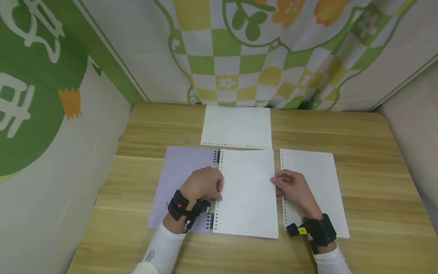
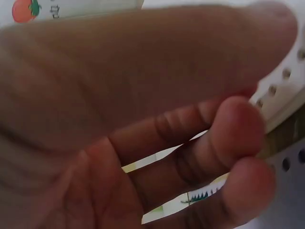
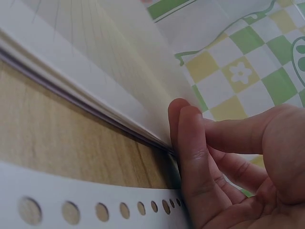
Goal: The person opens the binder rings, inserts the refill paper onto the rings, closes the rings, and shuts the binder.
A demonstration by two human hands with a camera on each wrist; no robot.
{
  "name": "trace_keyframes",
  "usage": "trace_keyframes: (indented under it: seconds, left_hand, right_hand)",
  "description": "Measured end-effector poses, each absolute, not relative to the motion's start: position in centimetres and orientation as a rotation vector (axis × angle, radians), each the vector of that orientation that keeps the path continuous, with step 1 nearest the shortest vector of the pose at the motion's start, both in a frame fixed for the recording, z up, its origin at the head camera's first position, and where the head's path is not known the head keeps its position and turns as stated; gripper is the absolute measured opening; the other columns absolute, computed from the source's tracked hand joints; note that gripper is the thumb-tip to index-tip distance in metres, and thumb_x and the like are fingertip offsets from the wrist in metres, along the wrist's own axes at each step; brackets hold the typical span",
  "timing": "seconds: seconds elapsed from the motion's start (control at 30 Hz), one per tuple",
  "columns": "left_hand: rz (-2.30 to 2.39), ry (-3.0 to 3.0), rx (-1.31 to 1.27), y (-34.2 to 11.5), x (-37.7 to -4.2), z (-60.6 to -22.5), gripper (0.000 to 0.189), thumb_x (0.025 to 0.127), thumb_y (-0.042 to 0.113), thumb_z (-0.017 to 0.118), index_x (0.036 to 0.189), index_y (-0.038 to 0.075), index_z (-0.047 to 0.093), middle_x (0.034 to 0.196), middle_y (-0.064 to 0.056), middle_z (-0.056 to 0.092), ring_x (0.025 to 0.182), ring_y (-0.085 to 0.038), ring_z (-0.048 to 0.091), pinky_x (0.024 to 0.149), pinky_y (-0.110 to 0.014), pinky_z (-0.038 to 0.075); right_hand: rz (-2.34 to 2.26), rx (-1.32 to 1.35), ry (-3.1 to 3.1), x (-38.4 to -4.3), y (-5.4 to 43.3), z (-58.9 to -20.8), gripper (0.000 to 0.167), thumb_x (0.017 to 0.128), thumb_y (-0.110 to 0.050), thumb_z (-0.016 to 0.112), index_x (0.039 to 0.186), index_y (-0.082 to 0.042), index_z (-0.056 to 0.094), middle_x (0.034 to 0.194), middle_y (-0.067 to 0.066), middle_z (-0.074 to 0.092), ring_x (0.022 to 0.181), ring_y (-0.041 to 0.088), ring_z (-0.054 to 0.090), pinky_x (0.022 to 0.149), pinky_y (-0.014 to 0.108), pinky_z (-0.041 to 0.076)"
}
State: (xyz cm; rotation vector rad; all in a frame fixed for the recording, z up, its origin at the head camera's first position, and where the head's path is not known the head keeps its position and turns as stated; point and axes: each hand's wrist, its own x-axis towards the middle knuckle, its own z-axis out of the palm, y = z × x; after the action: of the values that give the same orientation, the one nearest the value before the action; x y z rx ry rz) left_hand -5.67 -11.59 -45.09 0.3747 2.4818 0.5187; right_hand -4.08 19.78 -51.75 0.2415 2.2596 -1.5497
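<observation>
A loose-leaf notebook lies open, its purple cover (image 1: 186,161) on the left and its lined punched pages (image 1: 248,205) on the right. At the binding, my left hand (image 1: 204,183) pinches the punched edge of the top lined sheet (image 2: 279,93); the thumb hides much of the contact in the left wrist view. My right hand (image 1: 295,187) holds the sheet's outer edge between thumb and fingers. In the right wrist view this lined sheet (image 3: 109,52) stands slightly raised over the pages below.
A punched loose sheet (image 1: 316,167) lies on the right, partly beneath my right wrist. Another lined sheet (image 1: 237,125) lies sideways behind the notebook. The wooden table (image 1: 369,182) meets a patterned curtain (image 1: 239,61) at its back edge.
</observation>
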Motion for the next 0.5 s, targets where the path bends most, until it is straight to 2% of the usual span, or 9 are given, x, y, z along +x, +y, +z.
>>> trace_keyframes:
  seconds: [0.27,0.5]
  left_hand:
    - [0.355,2.439,0.442,-10.5,-3.9,-45.2,0.036,0.072,0.012,0.097,0.055,0.019,0.066,0.059,0.007,0.064,0.063,-0.014,0.060,0.059,-0.030,0.051]
    - [0.324,2.458,0.483,-10.4,-3.8,-45.5,0.038,0.068,0.013,0.098,0.053,0.020,0.065,0.057,0.008,0.062,0.062,-0.013,0.059,0.059,-0.029,0.051]
  right_hand:
    - [-1.544,0.220,2.285,-4.1,19.8,-51.6,0.031,0.102,-0.022,0.075,0.122,0.000,0.070,0.102,0.013,0.078,0.084,0.020,0.076,0.075,0.028,0.065]
    - [-1.526,0.207,2.312,-4.1,19.8,-51.6,0.030,0.102,-0.023,0.075,0.121,0.000,0.071,0.102,0.014,0.079,0.082,0.020,0.076,0.073,0.028,0.064]
